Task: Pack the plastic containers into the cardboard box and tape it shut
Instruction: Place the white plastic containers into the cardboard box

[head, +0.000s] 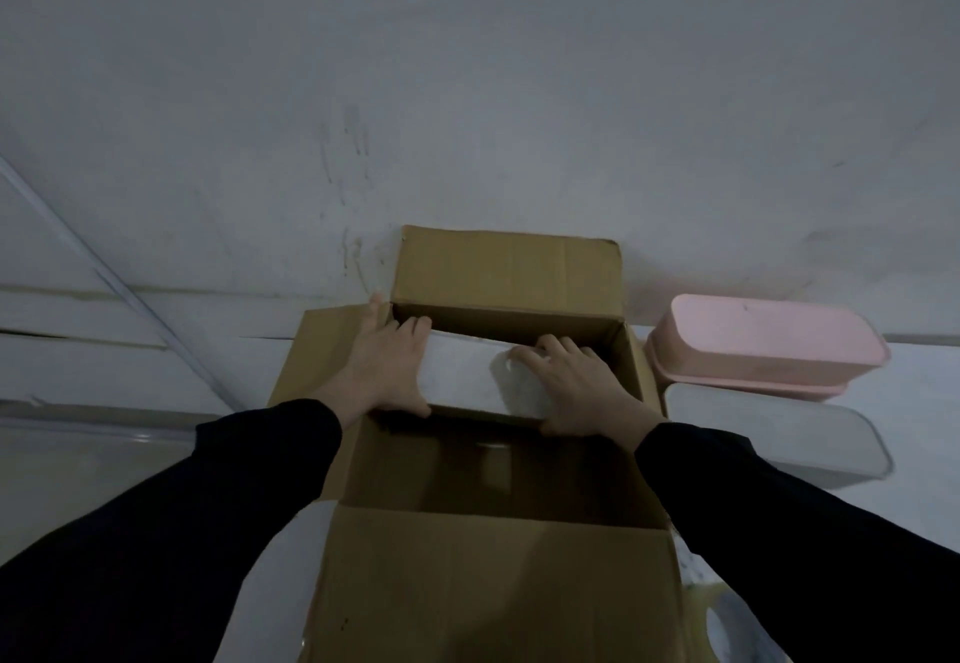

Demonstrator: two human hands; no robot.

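An open cardboard box (488,574) stands in front of me with its flaps spread. Both hands hold a long white plastic container (467,376) across the far half of the box's opening. My left hand (387,366) grips its left end, thumb on the near edge and fingers over the far side. My right hand (576,387) grips its right end the same way. To the right of the box lie a pink plastic container (763,345) and, nearer me, a translucent white container (779,434).
A grey wall rises just behind the box. A roll of tape (727,626) shows partly at the box's lower right corner. A clear plastic sheet or lid (78,434) lies on the surface at the left.
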